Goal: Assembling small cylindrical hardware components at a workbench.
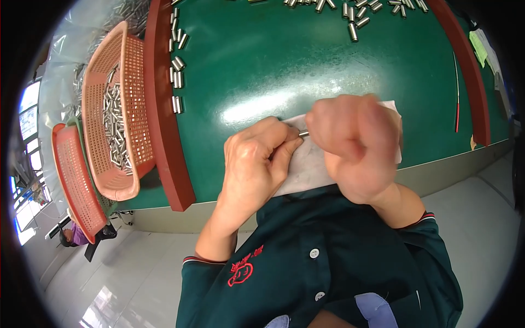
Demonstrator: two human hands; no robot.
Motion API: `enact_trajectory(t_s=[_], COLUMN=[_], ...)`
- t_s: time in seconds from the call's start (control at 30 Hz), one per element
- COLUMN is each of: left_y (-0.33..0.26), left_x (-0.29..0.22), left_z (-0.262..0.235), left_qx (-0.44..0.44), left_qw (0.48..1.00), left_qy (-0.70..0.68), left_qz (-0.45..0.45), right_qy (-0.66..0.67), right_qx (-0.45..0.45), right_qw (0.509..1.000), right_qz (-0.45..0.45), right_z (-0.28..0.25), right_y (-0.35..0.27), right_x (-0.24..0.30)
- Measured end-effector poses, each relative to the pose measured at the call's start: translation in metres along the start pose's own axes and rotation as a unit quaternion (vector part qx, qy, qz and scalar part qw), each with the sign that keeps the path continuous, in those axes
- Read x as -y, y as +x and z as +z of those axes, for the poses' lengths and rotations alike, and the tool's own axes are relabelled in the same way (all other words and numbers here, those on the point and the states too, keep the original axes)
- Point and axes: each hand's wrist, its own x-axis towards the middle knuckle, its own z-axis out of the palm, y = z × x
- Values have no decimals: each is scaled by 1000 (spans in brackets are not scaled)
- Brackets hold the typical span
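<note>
My left hand (254, 158) is closed, with thumb and forefinger pinching a small shiny metal cylinder (304, 133). Only one end of the cylinder shows past the fingertips. Close beside it, my right hand (355, 145) is curled like a fist and blurred by motion. Whatever its fingers may hold is hidden. Both hands are over a whitish cloth (306, 167) at the near edge of the green tabletop (246, 60).
Loose metal cylinders (353, 33) lie along the far side, and others (178, 71) beside the left red-brown rail (164, 109). Outside that rail stands a pink basket (139, 98) of metal pieces. A thin red-handled rod (457, 104) lies near the right rail (470, 71).
</note>
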Motion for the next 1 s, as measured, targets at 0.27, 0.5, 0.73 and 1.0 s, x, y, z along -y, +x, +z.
enact_trajectory(t_s=[0.27, 0.5, 0.73, 1.0], left_y=[-3, -8, -3, 57], left_x=[-2, -13, -10, -38], left_z=[4, 5, -7, 6], left_qx=[-23, -63, 32, 34], left_qw=[1000, 997, 763, 774], left_qy=[19, 44, -635, -610], left_qz=[4, 5, -121, -163], right_qy=[124, 183, 146, 209], right_qx=[-72, -83, -82, -92], right_qw=[988, 976, 983, 970], right_qz=[49, -88, -73, -80], right_z=[-10, -32, -48, -57], right_y=[9, -8, -25, -26], right_x=[-2, 24, 23, 25])
